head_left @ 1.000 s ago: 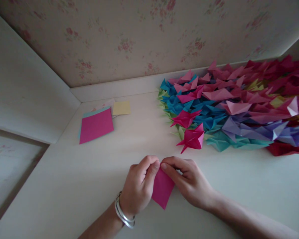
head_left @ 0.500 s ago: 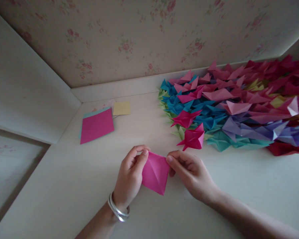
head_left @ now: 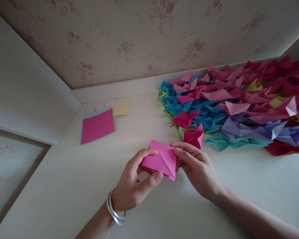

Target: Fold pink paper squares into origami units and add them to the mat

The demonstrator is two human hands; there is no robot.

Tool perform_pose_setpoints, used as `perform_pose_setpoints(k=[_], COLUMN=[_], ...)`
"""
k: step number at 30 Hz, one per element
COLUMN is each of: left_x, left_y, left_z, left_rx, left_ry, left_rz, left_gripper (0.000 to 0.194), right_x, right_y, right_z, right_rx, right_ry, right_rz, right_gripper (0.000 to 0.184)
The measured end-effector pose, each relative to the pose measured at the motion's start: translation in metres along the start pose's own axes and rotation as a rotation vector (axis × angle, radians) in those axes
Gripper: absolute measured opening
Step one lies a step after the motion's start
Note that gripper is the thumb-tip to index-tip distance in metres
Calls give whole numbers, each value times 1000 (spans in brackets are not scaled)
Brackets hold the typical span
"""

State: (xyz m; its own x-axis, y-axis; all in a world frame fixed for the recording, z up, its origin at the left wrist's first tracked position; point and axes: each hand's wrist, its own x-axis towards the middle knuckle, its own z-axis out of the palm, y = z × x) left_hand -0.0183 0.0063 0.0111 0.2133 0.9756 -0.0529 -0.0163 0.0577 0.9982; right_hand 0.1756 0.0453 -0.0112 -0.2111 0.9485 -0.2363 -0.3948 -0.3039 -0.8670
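Between my two hands is a folded pink origami paper [head_left: 163,159], held up in front of the white tabletop, with a diagonal crease across its face. My left hand [head_left: 137,182] grips its left side, forefinger on top and thumb at the lower edge. At the right corner, the thumb and fingers of my right hand [head_left: 195,166] pinch the paper; some of those fingertips are hidden behind it. Just beyond my right hand sits a magenta folded paper crane [head_left: 193,136], partly covered by the hand.
Many folded paper cranes [head_left: 221,96] in pink, blue, purple, green and red fill the right side of the white table [head_left: 64,186]. On the left lie a stack of magenta paper sheets [head_left: 97,126] and a small yellow square [head_left: 122,108]. A floral-papered wall [head_left: 139,36] rises behind.
The pink paper has moved up and right and turned. My left hand has shifted from its upper left corner to its left side, thumb now at the lower edge.
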Motion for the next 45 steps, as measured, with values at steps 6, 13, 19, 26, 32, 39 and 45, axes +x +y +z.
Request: perform_pose_setpoints(k=[6,13,19,26,32,39,45], left_x=[5,10,8,4,4,5,6], left_y=[-5,-6,-7,-7,-6,-3,1], left_z=[-4,-5,-5,-4,-4,-6,0], left_rx=[-254,-348,-322,-227,-224,-236,-288], left_ry=[40,67,37,-14,-10,7,114], left_rz=[-48,-13,-27,-68,-93,-161,-132], left_gripper=[33,27,27,31,34,42,51], right_x=[-7,-11,-12,-12,-13,-17,-18], right_y=[2,1,-3,-9,-9,-7,-4], right_z=[-5,-7,-4,0,0,-2,-3], right_rx=[-25,-85,-149,-222,-227,-143,-52], right_ry=[-142,-192,-195,-123,-144,-223,-279], right_rz=[-77,-83,-59,-147,-146,-59,42], right_gripper=[36,41,36,20,23,35,50])
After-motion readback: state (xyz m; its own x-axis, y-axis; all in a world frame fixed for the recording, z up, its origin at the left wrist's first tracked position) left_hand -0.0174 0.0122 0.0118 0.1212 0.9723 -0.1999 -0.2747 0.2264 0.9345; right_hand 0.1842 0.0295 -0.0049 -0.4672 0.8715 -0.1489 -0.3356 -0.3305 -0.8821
